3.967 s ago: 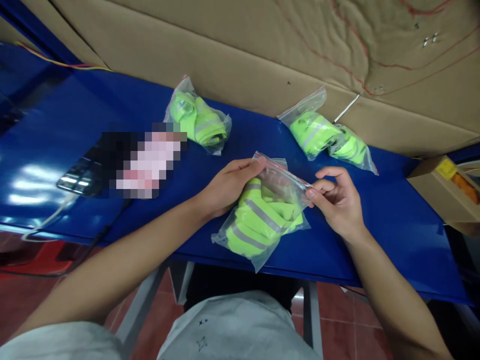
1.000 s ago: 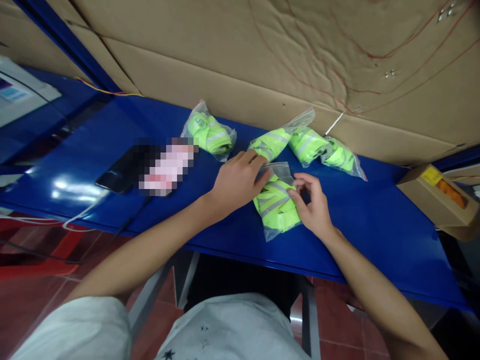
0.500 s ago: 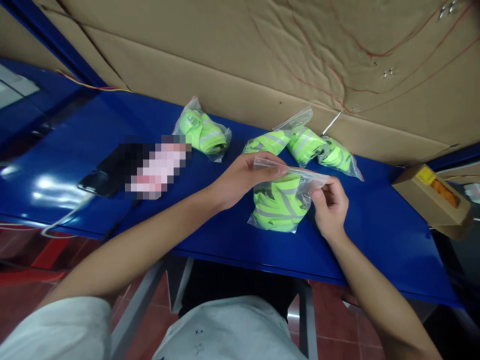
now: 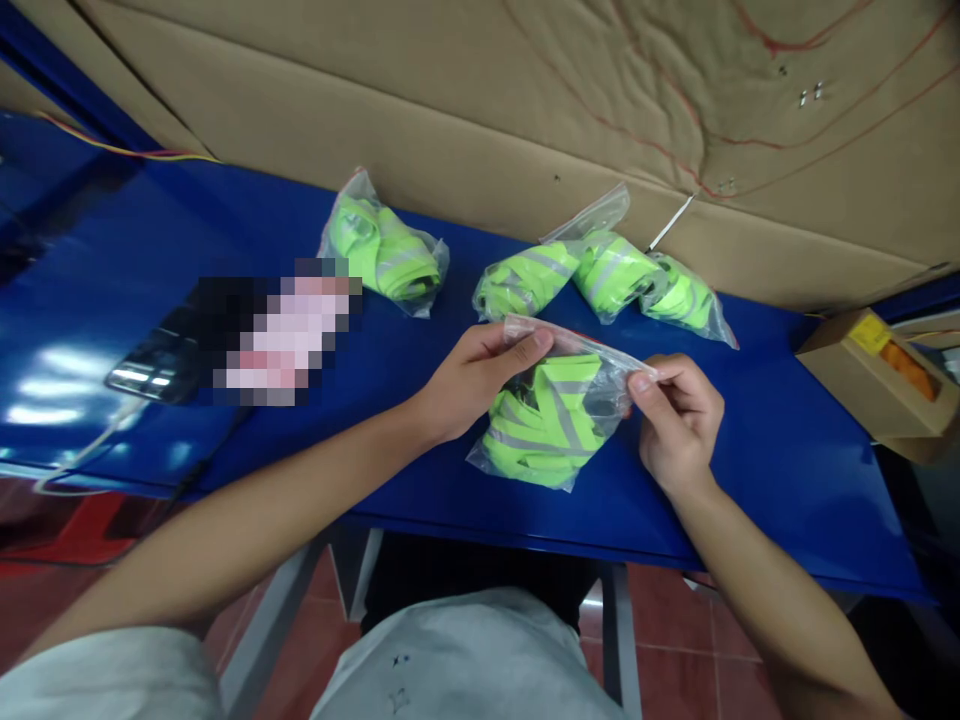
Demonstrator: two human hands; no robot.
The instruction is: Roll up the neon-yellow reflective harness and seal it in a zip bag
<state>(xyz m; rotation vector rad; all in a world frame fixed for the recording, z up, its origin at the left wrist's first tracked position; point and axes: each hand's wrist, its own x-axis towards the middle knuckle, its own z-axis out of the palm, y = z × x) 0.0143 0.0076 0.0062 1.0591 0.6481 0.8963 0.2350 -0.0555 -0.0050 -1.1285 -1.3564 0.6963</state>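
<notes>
A clear zip bag (image 4: 551, 420) stuffed with a neon-green fabric item with grey reflective stripes is held just above the blue table (image 4: 765, 470). My left hand (image 4: 472, 375) pinches the left end of the bag's top strip. My right hand (image 4: 679, 415) pinches the right end of the same strip. Both hands are closed on the bag's mouth, which is stretched between them.
Three more filled bags lie at the back of the table: one at left (image 4: 382, 250), one in the middle (image 4: 517, 280), one at right (image 4: 645, 280). A phone with a cable (image 4: 150, 365) lies left. A small cardboard box (image 4: 877, 385) stands right. Cardboard sheets (image 4: 525, 110) form the back wall.
Since four seconds ago one more filled bag lies at the back. One second ago the held bag lay on the table; it is now lifted with its mouth stretched between both hands.
</notes>
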